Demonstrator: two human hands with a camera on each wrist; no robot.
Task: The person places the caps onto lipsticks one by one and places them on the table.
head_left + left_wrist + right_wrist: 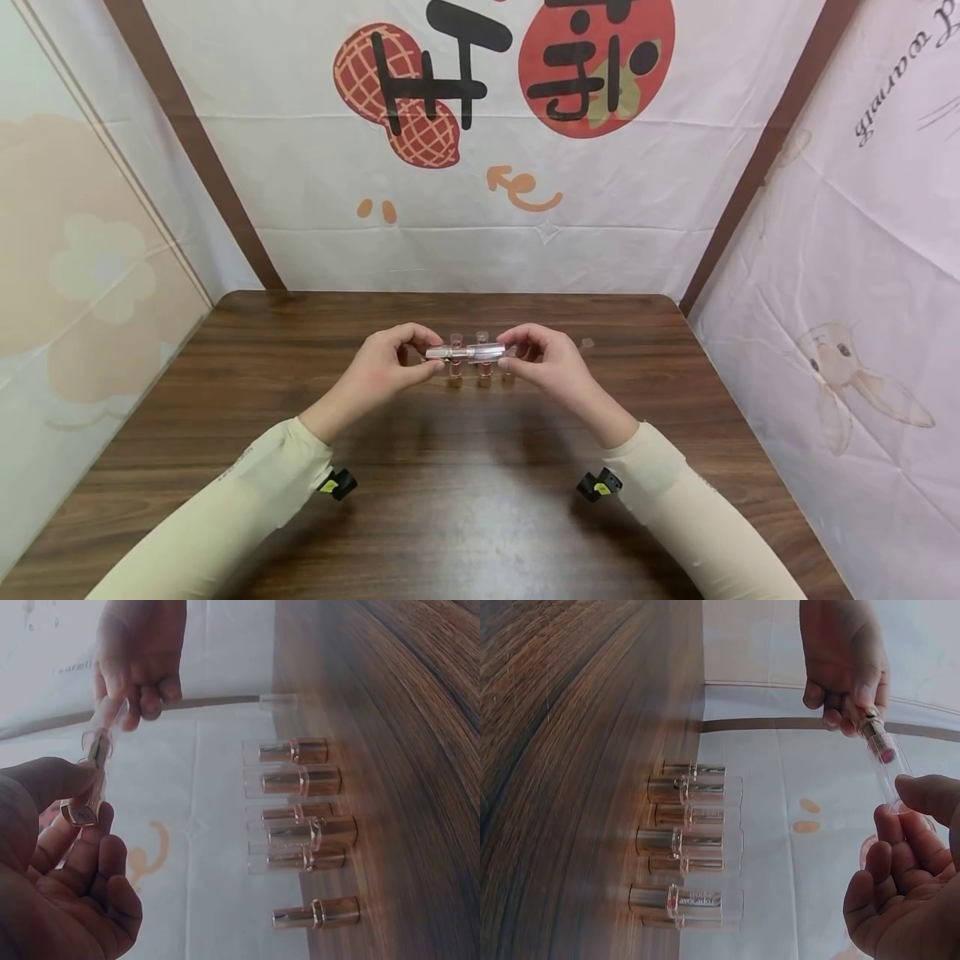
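Between finger and thumb, my left hand (378, 364) pinches the gold base of a lipstick (447, 353), held level above the table. The right hand (551, 360) pinches the outer end of a clear cap (489, 352). In the right wrist view the cap (889, 776) surrounds the dark pink lipstick tip (887, 756). The left wrist view shows the square end of the gold base (79, 814) facing the camera. Beneath both hands, several gold lipsticks (304, 780) stand upright on the table, most under clear caps.
One standing lipstick (315, 913) has no clear cap over it. A loose clear cap (587, 342) is on the brown wooden table (465, 517), right of the group. Printed cloth walls (480, 250) enclose the table at the back and both sides.
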